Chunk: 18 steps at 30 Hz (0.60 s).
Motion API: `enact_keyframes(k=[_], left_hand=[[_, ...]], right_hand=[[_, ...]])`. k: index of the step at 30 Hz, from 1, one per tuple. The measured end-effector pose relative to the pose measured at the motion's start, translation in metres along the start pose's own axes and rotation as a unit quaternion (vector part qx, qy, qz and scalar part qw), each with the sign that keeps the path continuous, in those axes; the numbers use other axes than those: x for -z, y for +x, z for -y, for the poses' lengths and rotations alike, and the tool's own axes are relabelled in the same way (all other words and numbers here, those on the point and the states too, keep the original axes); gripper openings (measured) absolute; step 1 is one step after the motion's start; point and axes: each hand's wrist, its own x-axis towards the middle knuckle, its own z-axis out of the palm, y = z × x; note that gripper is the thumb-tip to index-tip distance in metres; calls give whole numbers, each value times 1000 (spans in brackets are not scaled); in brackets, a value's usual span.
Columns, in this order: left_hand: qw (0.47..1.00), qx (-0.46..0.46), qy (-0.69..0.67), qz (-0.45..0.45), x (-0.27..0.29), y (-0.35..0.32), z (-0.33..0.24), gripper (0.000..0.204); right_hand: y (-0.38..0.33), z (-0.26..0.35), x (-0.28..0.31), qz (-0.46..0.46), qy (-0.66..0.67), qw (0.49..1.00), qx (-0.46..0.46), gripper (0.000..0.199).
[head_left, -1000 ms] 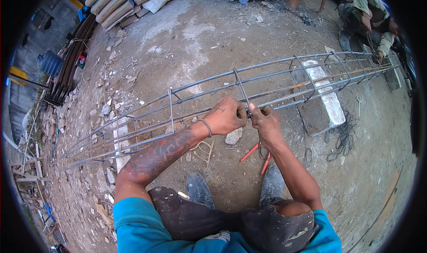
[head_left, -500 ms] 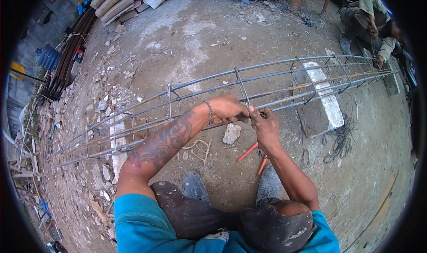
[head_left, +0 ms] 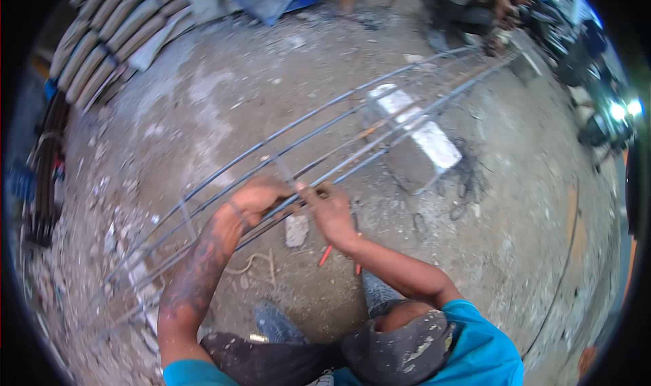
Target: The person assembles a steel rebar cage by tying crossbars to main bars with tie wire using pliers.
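A long rebar cage (head_left: 261,144) of parallel steel bars with square stirrups slants from lower left to upper right. My left hand (head_left: 261,197) and my right hand (head_left: 327,213) meet at its near bars, beside a stirrup. Both have bent, closed fingers, the right one in a pinch. Motion blur and the fingers themselves hide what is held there. A tool with red handles (head_left: 325,255) lies on the ground just below my right hand, by my shoes.
Concrete blocks (head_left: 424,131) prop up the cage. Dark loose wire (head_left: 468,186) lies beyond. Another person (head_left: 468,9) crouches at the cage's far end. Stacked sacks (head_left: 119,23) stand at upper left. A vehicle with bright lights (head_left: 617,114) is at right.
My view has turned right, so the cage now slants more steeply. Both hands stay together at the near bars. Bright vehicle lights have come into view at right.
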Motion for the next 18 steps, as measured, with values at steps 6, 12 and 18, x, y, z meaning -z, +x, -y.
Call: enact_keyframes(k=[6, 12, 18], left_hand=[[1000, -1, 5, -25, -4, -11, -6, 16], [999, -22, 10, -23, -22, -2, -14, 15], [998, 34, -25, -51, -13, -15, -9, 9]], right_hand=[[3, -14, 1, 16, -37, 998, 51, 46], [3, -9, 15, 7, -62, 995, 78, 46], [2, -18, -2, 6, -75, 993, 90, 52]])
